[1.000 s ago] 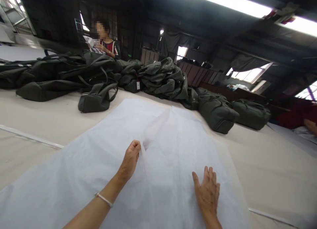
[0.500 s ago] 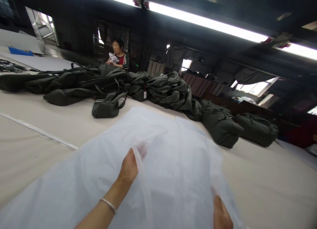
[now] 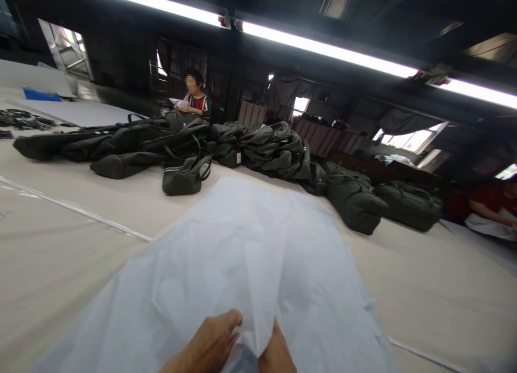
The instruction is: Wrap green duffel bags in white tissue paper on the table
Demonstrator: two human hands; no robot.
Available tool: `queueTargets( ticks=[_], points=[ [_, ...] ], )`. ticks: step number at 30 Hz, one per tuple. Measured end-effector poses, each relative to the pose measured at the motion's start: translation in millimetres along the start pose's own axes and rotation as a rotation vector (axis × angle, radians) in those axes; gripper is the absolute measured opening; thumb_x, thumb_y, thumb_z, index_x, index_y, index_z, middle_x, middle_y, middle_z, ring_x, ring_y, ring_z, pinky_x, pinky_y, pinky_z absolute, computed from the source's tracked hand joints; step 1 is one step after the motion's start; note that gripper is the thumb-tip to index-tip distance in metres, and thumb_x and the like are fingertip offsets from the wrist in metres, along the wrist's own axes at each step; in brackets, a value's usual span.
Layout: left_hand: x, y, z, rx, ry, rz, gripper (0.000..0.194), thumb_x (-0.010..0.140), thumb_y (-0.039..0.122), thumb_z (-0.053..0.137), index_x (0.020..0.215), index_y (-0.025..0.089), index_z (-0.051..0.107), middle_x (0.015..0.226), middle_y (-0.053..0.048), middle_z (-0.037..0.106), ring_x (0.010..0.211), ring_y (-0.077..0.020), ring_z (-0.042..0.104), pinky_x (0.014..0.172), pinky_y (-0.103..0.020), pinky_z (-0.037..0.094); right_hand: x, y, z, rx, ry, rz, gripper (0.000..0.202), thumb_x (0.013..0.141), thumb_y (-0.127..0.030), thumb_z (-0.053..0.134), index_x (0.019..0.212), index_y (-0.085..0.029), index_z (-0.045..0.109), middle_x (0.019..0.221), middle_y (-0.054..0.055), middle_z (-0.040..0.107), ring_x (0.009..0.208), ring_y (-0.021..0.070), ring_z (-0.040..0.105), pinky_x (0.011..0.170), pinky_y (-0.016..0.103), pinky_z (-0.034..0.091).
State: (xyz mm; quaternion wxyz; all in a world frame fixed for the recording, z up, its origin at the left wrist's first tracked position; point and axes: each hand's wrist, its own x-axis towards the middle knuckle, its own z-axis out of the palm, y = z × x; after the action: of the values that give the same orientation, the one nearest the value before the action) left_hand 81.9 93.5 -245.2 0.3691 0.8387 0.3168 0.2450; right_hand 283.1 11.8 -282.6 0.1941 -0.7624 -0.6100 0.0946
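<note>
A large, thin, translucent white sheet [image 3: 315, 276] lies creased over the table in front of me. My right hand [image 3: 278, 351], low in the view, pinches a fold of it that rises to a narrow peak. Just left of that fold, my left hand [image 3: 210, 340] has its thumb and fingers curled together on the sheet's edge. Between the two hands the sheet gapes a little. The lower parts of both hands are cut off by the bottom of the view.
Dark green bags [image 3: 278, 152] are heaped along the far side of the pale table [image 3: 436, 292]. A small bag [image 3: 183, 176] sits nearest the sheet's far end. Dark straps [image 3: 24, 120] and a blue object [image 3: 42, 94] lie far left. Co-workers [image 3: 197, 101] stand behind and at far right.
Both hands have come closer to me and together: the left moved down, the right moved left. The sheet's raised fold now stands at my right hand. The view has shifted slightly.
</note>
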Motion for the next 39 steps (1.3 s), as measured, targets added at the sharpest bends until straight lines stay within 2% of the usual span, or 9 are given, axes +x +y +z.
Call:
queueTargets(
  ticks=[3, 6, 10, 14, 21, 26, 32, 35, 39],
  points=[
    [-26, -3, -1.6, -0.043, -0.129, -0.024, 0.018, 0.093, 0.03, 0.046, 0.104, 0.031, 0.061, 0.088, 0.002, 0.071, 0.078, -0.0198, 0.067, 0.07, -0.025, 0.046, 16, 10, -37, 0.136, -0.159, 0.027, 0.037, 0.091, -0.028, 0.038, 0.097, -0.027, 0.075, 0.087, 0.005, 0.076, 0.081, 0.0222, 0.071, 0.071, 0.029, 0.052],
    [-18, -5, -19.5, -0.022, -0.129, -0.019, 0.03, 0.099, 0.033, 0.038, 0.117, 0.035, 0.062, 0.099, 0.002, 0.074, 0.086, -0.0192, 0.069, 0.078, -0.025, 0.049, 38, 30, -56, 0.14, -0.066, -0.048, 0.038, 0.09, -0.024, 0.037, 0.098, -0.024, 0.075, 0.098, 0.006, 0.076, 0.089, 0.0218, 0.07, 0.079, 0.029, 0.052],
    [29, -30, -51.1, 0.356, -0.015, 0.022, 0.044, 0.091, 0.029, 0.053, 0.135, 0.035, 0.055, 0.148, -0.004, 0.049, 0.136, -0.028, 0.046, 0.116, -0.046, 0.027, 45, 57, -35, -0.051, 0.024, -0.257, 0.042, 0.088, -0.028, 0.048, 0.127, -0.025, 0.064, 0.136, 0.009, 0.061, 0.13, 0.0315, 0.051, 0.112, 0.051, 0.037],
    [48, -64, -69.3, 0.605, -0.122, -0.142, 0.066, 0.086, 0.04, 0.061, 0.148, 0.032, 0.039, 0.158, -0.006, 0.03, 0.148, -0.0351, 0.021, 0.116, -0.064, 0.007, 31, 60, 1, -0.161, 0.013, -0.118, 0.056, 0.094, -0.049, 0.044, 0.143, -0.021, 0.048, 0.15, 0.01, 0.044, 0.143, 0.0346, 0.032, 0.116, 0.062, 0.025],
    [-37, -65, -60.1, 0.9, -0.051, -0.611, 0.066, 0.089, 0.042, 0.052, 0.15, 0.026, 0.034, 0.16, -0.006, 0.02, 0.148, -0.038, 0.015, 0.112, -0.072, 0.003, -15, 33, 42, -0.235, 0.148, 0.235, 0.068, 0.093, -0.058, 0.036, 0.145, -0.015, 0.045, 0.153, 0.017, 0.036, 0.142, 0.0415, 0.031, 0.11, 0.071, 0.025],
    [-69, -48, -79.7, 0.94, -0.064, -0.597, 0.06, 0.085, 0.047, 0.058, 0.139, 0.021, 0.055, 0.15, -0.013, 0.043, 0.143, -0.0412, 0.029, 0.114, -0.07, 0.003, -1, 35, 10, -0.245, 0.17, 0.156, 0.06, 0.094, -0.057, 0.036, 0.126, -0.015, 0.064, 0.136, 0.019, 0.058, 0.127, 0.0398, 0.052, 0.104, 0.063, 0.04],
    [21, 4, -94.8, 0.557, -0.092, -0.37, 0.039, 0.095, 0.038, 0.047, 0.128, 0.023, 0.062, 0.135, -0.009, 0.061, 0.126, -0.0276, 0.055, 0.107, -0.046, 0.041, 53, 45, 6, -0.244, 0.277, -0.233, 0.054, 0.099, -0.042, 0.033, 0.144, -0.013, 0.045, 0.149, 0.014, 0.046, 0.14, 0.0296, 0.039, 0.113, 0.054, 0.033],
    [77, 25, -70.6, 0.272, -0.176, -0.302, 0.058, 0.093, 0.052, 0.05, 0.142, 0.02, 0.047, 0.142, -0.009, 0.054, 0.129, -0.0242, 0.052, 0.107, -0.039, 0.043, 51, 42, 18, -0.251, 0.302, -0.244, 0.054, 0.098, -0.041, 0.043, 0.147, -0.021, 0.039, 0.155, 0.012, 0.036, 0.144, 0.031, 0.032, 0.113, 0.058, 0.03],
    [127, 30, -26.5, 0.22, -0.221, -0.237, 0.09, 0.079, 0.06, 0.066, 0.15, 0.016, 0.033, 0.146, -0.014, 0.049, 0.131, -0.0293, 0.049, 0.107, -0.043, 0.043, 43, 42, 16, -0.159, 0.41, -0.271, 0.048, 0.095, -0.041, 0.05, 0.138, -0.021, 0.048, 0.154, 0.015, 0.037, 0.144, 0.0337, 0.029, 0.113, 0.06, 0.027]
  ],
)
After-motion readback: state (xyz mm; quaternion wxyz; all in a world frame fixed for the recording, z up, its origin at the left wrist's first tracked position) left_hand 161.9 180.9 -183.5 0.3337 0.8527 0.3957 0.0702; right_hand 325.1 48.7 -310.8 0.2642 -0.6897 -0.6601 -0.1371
